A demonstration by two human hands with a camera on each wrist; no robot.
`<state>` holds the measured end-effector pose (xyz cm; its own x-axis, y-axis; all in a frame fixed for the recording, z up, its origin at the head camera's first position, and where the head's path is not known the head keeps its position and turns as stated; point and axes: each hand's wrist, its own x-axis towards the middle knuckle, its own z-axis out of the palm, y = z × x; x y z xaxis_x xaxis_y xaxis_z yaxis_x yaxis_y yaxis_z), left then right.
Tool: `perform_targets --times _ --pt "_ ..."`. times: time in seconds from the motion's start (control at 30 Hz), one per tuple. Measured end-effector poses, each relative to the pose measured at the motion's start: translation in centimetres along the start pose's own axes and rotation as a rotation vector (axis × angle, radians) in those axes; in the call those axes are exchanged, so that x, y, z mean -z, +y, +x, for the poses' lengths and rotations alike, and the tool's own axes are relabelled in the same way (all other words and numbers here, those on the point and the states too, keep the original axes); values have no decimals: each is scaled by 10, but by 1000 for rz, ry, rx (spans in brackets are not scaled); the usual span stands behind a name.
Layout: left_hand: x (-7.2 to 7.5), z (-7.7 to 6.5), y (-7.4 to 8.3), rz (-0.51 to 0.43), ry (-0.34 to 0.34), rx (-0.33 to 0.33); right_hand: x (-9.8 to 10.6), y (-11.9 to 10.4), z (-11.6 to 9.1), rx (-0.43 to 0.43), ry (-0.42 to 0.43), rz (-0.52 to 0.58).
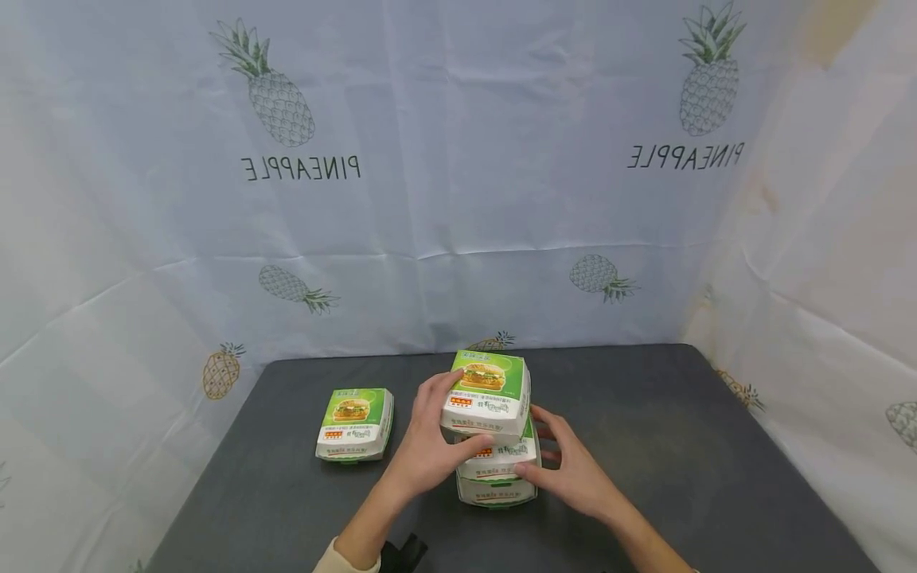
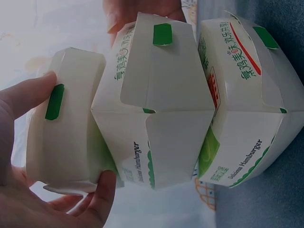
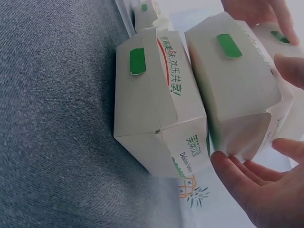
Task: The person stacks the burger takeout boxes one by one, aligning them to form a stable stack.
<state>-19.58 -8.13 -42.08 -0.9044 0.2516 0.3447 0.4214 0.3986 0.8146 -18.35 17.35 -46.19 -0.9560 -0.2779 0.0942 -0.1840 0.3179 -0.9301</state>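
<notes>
Three white-and-green burger boxes are stacked on the dark table. My left hand [image 1: 432, 446] grips the top box [image 1: 490, 380], with the thumb on its front and fingers around its side. In the left wrist view this top box [image 2: 71, 128] tilts against the middle box [image 2: 173, 80]. My right hand [image 1: 576, 469] holds the middle box [image 1: 513, 468] at its right side, thumb in front and fingers behind. The bottom box [image 3: 152, 95] sits on the table, and its lid is mostly hidden beneath the middle one.
Another burger box [image 1: 355, 423] lies on the dark table [image 1: 680, 454] to the left of the stack. Behind the table hangs a pale curtain [image 1: 494, 183] printed with pineapples, and it continues along both sides.
</notes>
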Motion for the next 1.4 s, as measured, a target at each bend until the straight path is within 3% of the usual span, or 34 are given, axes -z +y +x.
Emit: perform_targets --times 0.2,0.5,0.9,1.13,1.4 --pt "-1 -3 3 27 1 2 5 -2 -3 33 10 -1" --pt "-2 -5 7 58 -2 5 15 -19 -8 218 87 -52" --pt "-1 -8 11 36 -36 8 11 -32 6 252 58 -18" --pt "1 -10 11 -78 -14 -4 13 -29 6 254 75 -13" --pt "-1 -10 7 -97 22 -22 14 -26 7 259 84 38"
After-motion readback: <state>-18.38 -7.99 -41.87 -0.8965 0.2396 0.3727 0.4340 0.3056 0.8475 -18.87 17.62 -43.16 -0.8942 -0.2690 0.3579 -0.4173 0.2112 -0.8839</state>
